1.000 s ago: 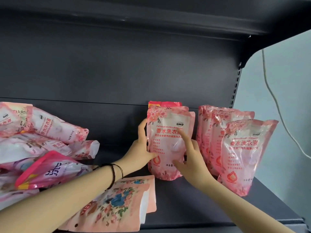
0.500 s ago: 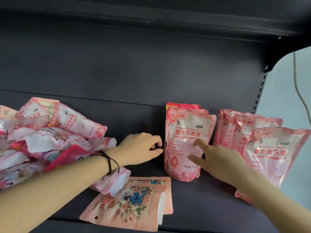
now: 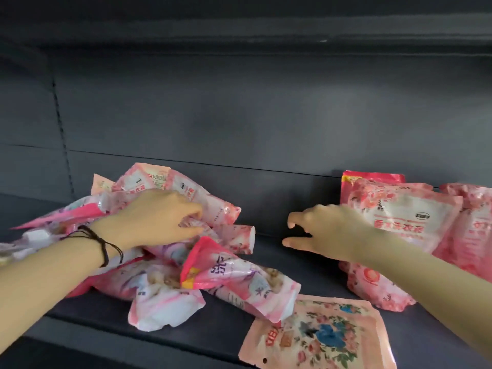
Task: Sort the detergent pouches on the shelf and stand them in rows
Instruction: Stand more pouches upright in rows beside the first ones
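The left hand [image 3: 159, 219] lies on top of the pile of pouches [image 3: 165, 286]. Its fingers [image 3: 186, 209] are bent and, with the thumb under them, grip a crinkled pink-and-white pouch [image 3: 234, 238] that sticks out past the fingertips toward the right. The right hand [image 3: 327, 230] hangs over a bare part of the shelf [image 3: 271, 265], fingers [image 3: 298, 217] loosely curled, thumb stretched out, holding nothing. Just behind its knuckles stands the front standing pouch [image 3: 399, 227], upright with more pouches behind and to the right of it (the farthest one is cut off by the frame). Below the right wrist a floral pouch [image 3: 319, 336] lies flat at the shelf's front edge. Between the two sets of fingertips the shelf is bare back to the back panel [image 3: 239, 115].
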Available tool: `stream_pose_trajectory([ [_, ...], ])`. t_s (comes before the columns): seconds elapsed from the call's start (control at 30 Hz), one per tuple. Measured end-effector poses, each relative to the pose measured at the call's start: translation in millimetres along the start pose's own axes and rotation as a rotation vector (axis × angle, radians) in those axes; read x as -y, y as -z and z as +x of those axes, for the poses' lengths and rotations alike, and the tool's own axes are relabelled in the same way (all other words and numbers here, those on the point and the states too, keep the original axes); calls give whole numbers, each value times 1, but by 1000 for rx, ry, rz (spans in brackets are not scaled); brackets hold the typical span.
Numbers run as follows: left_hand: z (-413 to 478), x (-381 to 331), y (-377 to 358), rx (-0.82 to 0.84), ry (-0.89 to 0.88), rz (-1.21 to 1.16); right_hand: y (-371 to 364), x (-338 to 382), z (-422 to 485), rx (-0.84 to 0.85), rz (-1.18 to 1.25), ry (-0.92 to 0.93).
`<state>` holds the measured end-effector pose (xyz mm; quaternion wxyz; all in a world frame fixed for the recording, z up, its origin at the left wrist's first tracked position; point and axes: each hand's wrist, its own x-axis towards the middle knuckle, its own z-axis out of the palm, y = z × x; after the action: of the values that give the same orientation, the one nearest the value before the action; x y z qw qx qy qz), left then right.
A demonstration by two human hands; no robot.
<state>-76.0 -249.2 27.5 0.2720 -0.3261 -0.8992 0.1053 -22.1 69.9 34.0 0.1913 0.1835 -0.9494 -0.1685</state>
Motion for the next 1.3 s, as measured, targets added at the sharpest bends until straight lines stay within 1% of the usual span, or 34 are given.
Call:
stream_pose_trajectory([
  [0.07, -13, 31, -5, 36, 40, -2, -2, 21, 27, 11, 16, 15],
  [0.2, -28, 85, -19, 114, 62, -30, -3, 63, 78, 35, 63, 10],
  [0.3, -19, 121, -31, 65, 94, -28, -1, 88, 117, 53, 63, -2],
  [0.43, 11, 156, -49, -16, 86, 36, 2, 109, 172, 62, -48, -22],
  [0.5, 29, 168, -60, -5, 77, 77, 3, 112, 198, 63, -94, -52],
  [0.53, 38, 172, -65, 18, 94, 59, 3, 112, 210, 65, -90, -76],
  [0.6, 53, 175, -76, 68, 164, -71, 2, 112, 231, 59, -40, -125],
  [0.67, 63, 174, -88, 78, 226, -259, -5, 114, 249, 55, 83, -185],
  [0.7, 67, 172, -95, 62, 240, -345, -9, 115, 255, 61, 182, -218],
  [0.8, 72, 164, -112, -1, 275, -590, -28, 119, 270, 81, 524, -274],
  [0.87, 74, 159, -119, -39, 293, -723, -42, 123, 277, 52, 753, -271],
  [0.93, 76, 157, -122, -66, 304, -775, -53, 128, 281, -20, 865, -272],
  [1.0, 80, 156, -122, -92, 304, -767, -61, 130, 281, -122, 873, -285],
  [1.07, 84, 153, -121, -156, 304, -781, -63, 126, 279, -209, 908, -306],
  [1.1, 86, 152, -120, -214, 302, -816, -62, 123, 278, -247, 946, -321],
  [1.17, 91, 150, -119, -331, 329, -926, -55, 113, 273, -348, 1127, -422],
  [1.23, 95, 149, -119, -439, 390, -978, -44, 101, 265, -471, 1406, -540],
  [1.3, 99, 146, -117, -531, 465, -1060, -30, 92, 255, -517, 1643, -568],
])
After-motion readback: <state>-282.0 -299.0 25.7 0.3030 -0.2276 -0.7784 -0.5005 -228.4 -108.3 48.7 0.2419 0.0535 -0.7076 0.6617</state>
